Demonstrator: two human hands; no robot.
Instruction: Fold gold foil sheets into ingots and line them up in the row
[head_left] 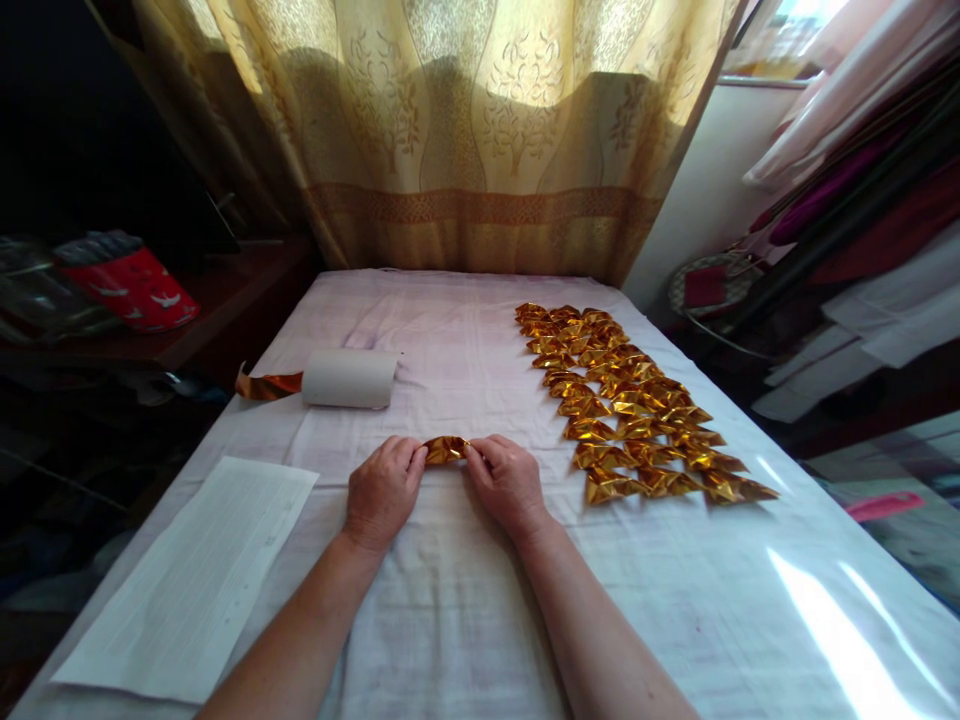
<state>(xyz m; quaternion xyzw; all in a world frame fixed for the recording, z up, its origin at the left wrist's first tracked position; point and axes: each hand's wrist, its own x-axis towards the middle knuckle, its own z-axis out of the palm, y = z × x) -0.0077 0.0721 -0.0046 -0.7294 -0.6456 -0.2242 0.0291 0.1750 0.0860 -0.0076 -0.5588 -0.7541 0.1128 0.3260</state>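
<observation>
Between my two hands, just above or on the white cloth (450, 590), is a small folded piece of shiny gold foil paper (446, 450). My left hand (384, 490) pinches its left end between thumb and fingers. The right end is gripped the same way by my right hand (508, 482). To the right lie several rows of folded gold foil pieces (645, 400), pointed at their ends. Beyond my left hand rests a pale grey-white cylinder (350, 378), with a strip of copper-coloured foil (270, 386) showing at its left end.
A printed paper sheet (191, 580) lies at the left of the cloth. Further left, a red container (135, 285) stands on a dark wooden surface (225, 300). A gold curtain (480, 130) hangs behind the far edge. Hanging clothes (885, 250) are at the right.
</observation>
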